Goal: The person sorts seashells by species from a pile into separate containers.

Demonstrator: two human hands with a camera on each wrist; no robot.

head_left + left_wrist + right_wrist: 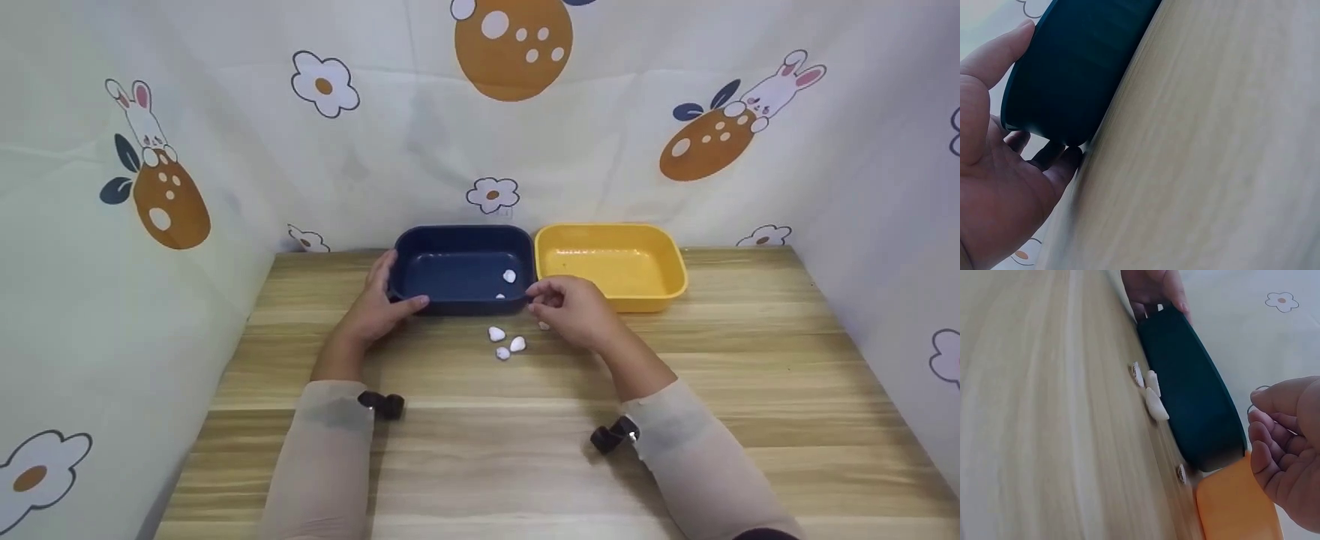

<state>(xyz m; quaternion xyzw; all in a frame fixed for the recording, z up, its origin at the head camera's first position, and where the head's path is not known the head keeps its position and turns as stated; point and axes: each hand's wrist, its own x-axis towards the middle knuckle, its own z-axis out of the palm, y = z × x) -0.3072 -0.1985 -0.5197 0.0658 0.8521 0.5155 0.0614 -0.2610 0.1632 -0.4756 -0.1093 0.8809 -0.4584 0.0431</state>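
Note:
My left hand point(367, 311) holds the left end of a dark blue plastic bin point(457, 277). Its thumb lies at the front rim, the other fingers round the end wall. Inside the bin, toward the right, are two small white pieces point(509, 276). Over the bin's front right corner is my right hand point(576, 309), fingers loosely curled; nothing shows between thumb and fingertips in the right wrist view. On the table before the bin lie three white shell-like pieces point(496, 334). One more shell-like piece point(1181, 474) sits near the seam between the bins, partly hidden by the right hand in the head view.
A yellow bin point(615, 303) stands against the blue bin's right side. Both are at the back edge of a wood-grain table point(480, 450). Behind them hangs a printed cloth point(405, 150), which continues along both sides.

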